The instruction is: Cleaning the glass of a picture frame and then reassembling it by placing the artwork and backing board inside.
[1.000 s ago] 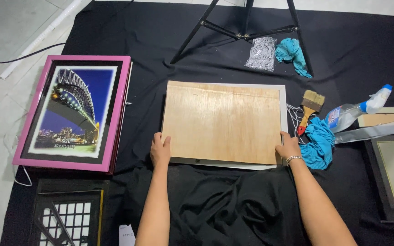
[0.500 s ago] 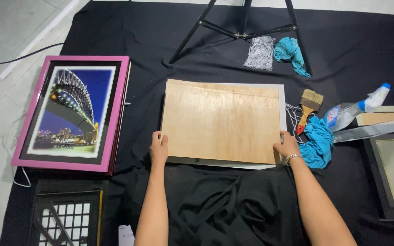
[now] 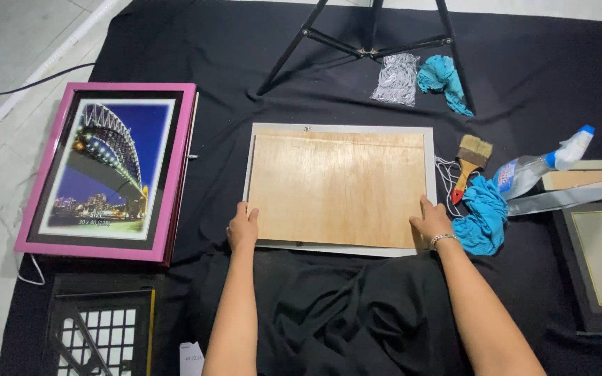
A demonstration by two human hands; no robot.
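On black cloth (image 3: 524, 63), face-down white frame (image 3: 431, 167) w/ plywood backing (image 3: 336, 184) — left hand (image 3: 243, 228), right hand (image 3: 432, 221) press its near corners, fingers flat, gripping nothing; front hidden — spray bottle (image 3: 534, 169) right of it.

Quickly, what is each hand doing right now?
Left hand: open, fingers resting on the wooden board's near-left corner.
Right hand: open, pressing the board's near-right corner.

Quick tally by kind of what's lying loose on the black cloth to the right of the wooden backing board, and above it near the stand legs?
Teal cloths: 2, one beside the right hand, one up top
Paintbrush: 1
Spray bottle: 1
Clear plastic bag: 1
Total: 5
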